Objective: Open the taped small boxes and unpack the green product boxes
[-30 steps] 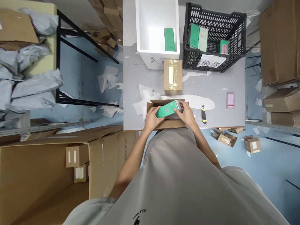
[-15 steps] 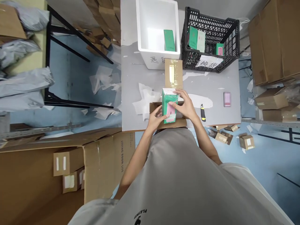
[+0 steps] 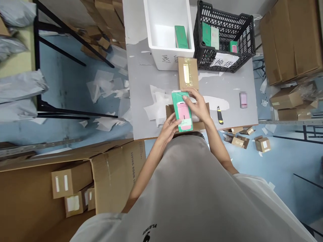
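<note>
Both hands held 1 box (image 3: 182, 111), green with a pink picture on its face, lying nearly flat above the open carton (image 3: 202, 125) at the near edge of the desk (image 3: 143, 80). 1 more green box (image 3: 181, 37) stood in the white bin (image 3: 161, 50), and the black crate (image 3: 242, 27) held 3: a green pack (image 3: 206, 33), a pale pack (image 3: 214, 37) and a small pack (image 3: 233, 47). There were 2 cartons on the desk, the open one and 1 taped carton (image 3: 188, 73) just beyond it. To the right lay 1 knife (image 3: 220, 115) and 1 pink item (image 3: 243, 99), too blurred to identify. White scraps (image 3: 156, 106) lay left of the open carton. The box and hands covered most of the open carton, so its inside could not be seen; the torso hid the desk's near edge, and the writing on the bin and the crate's label (image 3: 223, 61) was hard to read. The left hand (image 3: 171, 126) gripped the box's near left corner with its fingers curled against the edge. The right hand (image 3: 199, 106) clasped the right side, fingers spread along it, 1 fingertip pressed on the top face.
</note>
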`<state>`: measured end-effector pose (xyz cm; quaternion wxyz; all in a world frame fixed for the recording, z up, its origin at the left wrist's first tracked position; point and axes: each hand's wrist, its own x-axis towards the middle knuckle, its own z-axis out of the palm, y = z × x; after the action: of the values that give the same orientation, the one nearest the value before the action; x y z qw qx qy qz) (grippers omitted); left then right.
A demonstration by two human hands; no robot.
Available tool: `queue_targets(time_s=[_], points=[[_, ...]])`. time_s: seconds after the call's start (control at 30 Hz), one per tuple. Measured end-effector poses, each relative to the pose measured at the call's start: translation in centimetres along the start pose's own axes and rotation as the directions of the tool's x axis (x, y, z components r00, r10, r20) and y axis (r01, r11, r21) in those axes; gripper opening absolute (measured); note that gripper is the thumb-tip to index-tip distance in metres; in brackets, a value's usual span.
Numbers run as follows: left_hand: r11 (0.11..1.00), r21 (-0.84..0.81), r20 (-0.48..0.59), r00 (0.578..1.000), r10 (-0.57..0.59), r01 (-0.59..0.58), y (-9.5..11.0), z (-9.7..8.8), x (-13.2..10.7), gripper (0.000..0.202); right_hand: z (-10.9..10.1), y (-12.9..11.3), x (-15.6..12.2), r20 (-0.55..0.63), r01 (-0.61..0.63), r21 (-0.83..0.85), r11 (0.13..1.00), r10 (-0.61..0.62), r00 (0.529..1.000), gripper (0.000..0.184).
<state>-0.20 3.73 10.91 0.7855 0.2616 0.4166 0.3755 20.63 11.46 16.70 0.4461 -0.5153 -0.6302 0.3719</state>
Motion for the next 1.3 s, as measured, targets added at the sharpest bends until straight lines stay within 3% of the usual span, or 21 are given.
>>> queue_targets(time_s=[0.3, 0.5, 0.73, 0.83, 0.93, 1.07, 1.2, 1.3], points=[[0.998, 0.064, 0.024, 0.999, -0.028, 0.026, 0.6, -1.1, -1.9, 0.100, 0.9, 0.5, -0.9, -0.054, -0.083, 0.135, 0.987, 0.091, 0.994, 0.067], [0.996, 0.090, 0.043, 0.999, -0.004, 0.000, 0.0, 0.0, -1.9, 0.099, -0.5, 0.4, -1.0, -0.077, -0.130, 0.092, 0.987, 0.137, 0.988, 0.073], [0.991, 0.129, -0.041, 0.999, 0.026, -0.021, -1.3, 1.1, -1.9, 0.101, -1.0, 1.2, -1.5, -0.133, -0.108, 0.061, 0.992, 0.116, 0.984, 0.074], [0.978, 0.200, -0.156, 0.983, 0.097, -0.065, -1.5, 1.8, -1.7, 0.102, -0.4, 1.3, -1.8, -0.126, -0.090, 0.010, 0.996, 0.090, 0.988, 0.071], [0.932, 0.324, -0.242, 0.938, 0.250, -0.164, -1.1, 3.1, -1.6, 0.098, 0.4, 1.0, -1.9, -0.101, -0.063, -0.042, 0.997, 0.059, 0.993, 0.071], [0.861, 0.415, -0.229, 0.882, 0.412, -0.294, -0.5, 4.7, -2.1, 0.086, 0.8, 0.8, -1.3, -0.122, -0.027, -0.016, 1.000, 0.025, 0.992, 0.081], [0.930, 0.279, -0.217, 0.927, 0.305, -0.240, -1.1, 4.6, -2.8, 0.073, 0.0, 2.1, -0.4, -0.119, -0.029, 0.116, 0.993, 0.043, 0.992, 0.080], [0.970, 0.182, -0.223, 0.954, 0.198, -0.158, -2.1, 4.1, -2.8, 0.075, -0.5, 3.5, -0.1, -0.131, -0.054, 0.188, 0.981, 0.079, 0.988, 0.087]])
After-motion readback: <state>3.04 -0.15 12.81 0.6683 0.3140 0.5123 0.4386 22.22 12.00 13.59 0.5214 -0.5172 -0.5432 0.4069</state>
